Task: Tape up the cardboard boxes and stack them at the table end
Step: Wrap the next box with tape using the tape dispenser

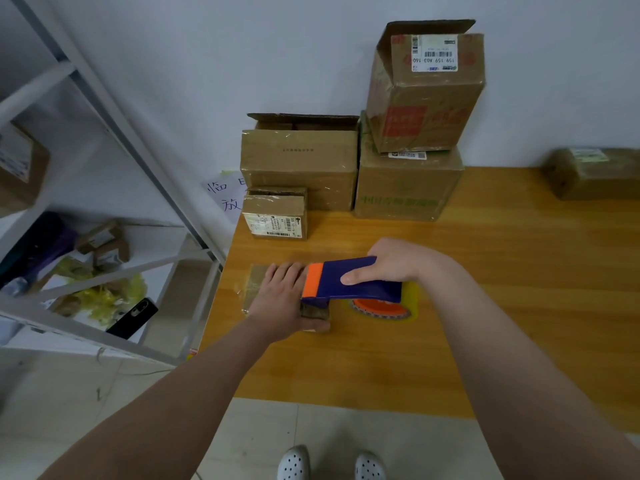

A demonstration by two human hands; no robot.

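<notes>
A small flat cardboard box point(254, 284) lies near the left edge of the wooden table point(502, 306). My left hand point(282, 299) lies over it, fingers on its top and thumb against its near side. My right hand point(391, 263) grips a blue and orange tape dispenser point(353, 284) whose front end sits on the box's right part; its clear tape roll point(384, 306) rests low by the table. Much of the box is hidden under my left hand.
Against the wall stand a small labelled box point(275, 213), a wider box point(299, 168), a large box point(408, 185) carrying an open-flapped box point(426, 91), and one box far right point(592, 174). A white shelf rack point(104, 202) with clutter and a phone point(133, 317) stands left.
</notes>
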